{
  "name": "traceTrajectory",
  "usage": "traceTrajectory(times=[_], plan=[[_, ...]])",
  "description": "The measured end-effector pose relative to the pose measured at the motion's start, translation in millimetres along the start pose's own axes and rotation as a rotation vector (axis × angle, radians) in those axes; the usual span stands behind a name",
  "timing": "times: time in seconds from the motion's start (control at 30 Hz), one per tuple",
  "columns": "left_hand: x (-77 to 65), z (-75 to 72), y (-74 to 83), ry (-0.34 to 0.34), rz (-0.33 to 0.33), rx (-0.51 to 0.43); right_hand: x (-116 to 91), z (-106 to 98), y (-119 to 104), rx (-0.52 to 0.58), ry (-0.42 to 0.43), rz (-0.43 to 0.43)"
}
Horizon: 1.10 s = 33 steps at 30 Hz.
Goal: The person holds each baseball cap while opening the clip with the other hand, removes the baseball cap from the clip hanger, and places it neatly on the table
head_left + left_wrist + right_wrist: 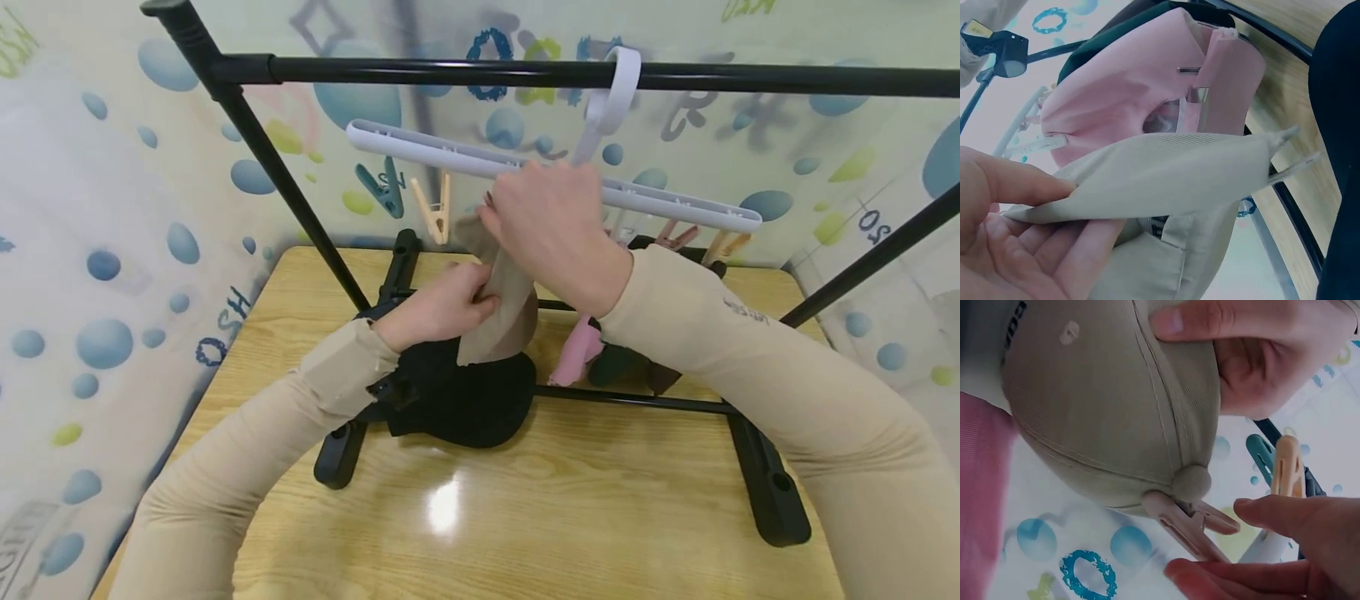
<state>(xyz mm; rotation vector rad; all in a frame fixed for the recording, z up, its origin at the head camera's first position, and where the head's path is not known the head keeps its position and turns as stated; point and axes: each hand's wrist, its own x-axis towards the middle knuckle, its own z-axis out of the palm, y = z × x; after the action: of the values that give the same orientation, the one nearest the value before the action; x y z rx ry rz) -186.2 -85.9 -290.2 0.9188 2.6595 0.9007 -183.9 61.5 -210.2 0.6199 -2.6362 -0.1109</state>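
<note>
A beige baseball cap (pixel 498 325) hangs below the white hanger (pixel 675 202). My left hand (pixel 442 304) pinches its fabric between thumb and fingers, as the left wrist view shows too. In the right wrist view, a pale pink clothespin (pixel 1182 528) bites the cap's crown beside its top button (pixel 1192 483). My right hand (pixel 1291 550) is around that clothespin's handles, thumb and fingers apart, with a small gap visible at the thumb. From the head view, the right hand (pixel 555 221) covers the clothespin and part of the hanger bar.
The hanger hooks over a black rack rail (pixel 450 72). A teal clothespin (pixel 384 190) and a peach clothespin (pixel 435 212) hang left of the cap. A pink cap (pixel 1129 81) hangs alongside, with a dark green item (pixel 618 365) beyond. A black cap (pixel 480 404) is below, over the wooden table (pixel 570 500).
</note>
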Motion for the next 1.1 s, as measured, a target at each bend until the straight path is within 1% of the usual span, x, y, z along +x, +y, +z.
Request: traceTrajectory(times=[0.17, 0.2, 0.27, 0.33, 0.43, 0.63, 0.8, 0.87, 0.97, 1.03, 1.1], plan=[[-1.4, -0.2, -0.3, 0.0, 0.007, -0.016, 9.6, 0.8, -6.2, -0.033, -0.116, 0.058], [-1.9, 0.1, -0.5, 0.002, 0.008, -0.02, 10.5, 2.0, -7.7, -0.041, -0.126, 0.065], [-3.2, 0.3, -0.7, 0.008, 0.005, -0.027, 10.6, 5.6, -10.2, -0.065, -0.109, 0.063], [-4.7, 0.0, -0.8, 0.014, 0.006, -0.028, 9.0, 10.3, -11.7, -0.081, -0.053, 0.053], [-6.8, -1.3, -1.1, 0.023, 0.009, -0.024, 5.8, 18.0, -11.9, -0.082, 0.062, 0.04], [-6.8, 0.4, 1.8, 0.038, 0.029, -0.033, 1.5, 27.7, -8.3, -0.034, 0.264, 0.04], [-6.9, 6.8, 4.3, 0.089, 0.031, -0.065, -1.0, 37.1, -2.7, -0.032, 0.453, 0.03], [-7.6, 9.2, 4.7, 0.108, 0.032, -0.078, -1.0, 40.2, -0.4, -0.019, 0.511, 0.016], [-8.8, 11.8, 4.9, 0.118, 0.037, -0.094, -0.9, 42.7, 2.6, 0.017, 0.568, -0.007], [-9.8, 13.0, 5.1, 0.101, 0.036, -0.1, -1.0, 42.6, 4.7, 0.04, 0.58, -0.012], [-10.7, 14.9, 4.6, 0.073, 0.031, -0.11, -1.0, 41.5, 7.0, 0.053, 0.571, -0.002]])
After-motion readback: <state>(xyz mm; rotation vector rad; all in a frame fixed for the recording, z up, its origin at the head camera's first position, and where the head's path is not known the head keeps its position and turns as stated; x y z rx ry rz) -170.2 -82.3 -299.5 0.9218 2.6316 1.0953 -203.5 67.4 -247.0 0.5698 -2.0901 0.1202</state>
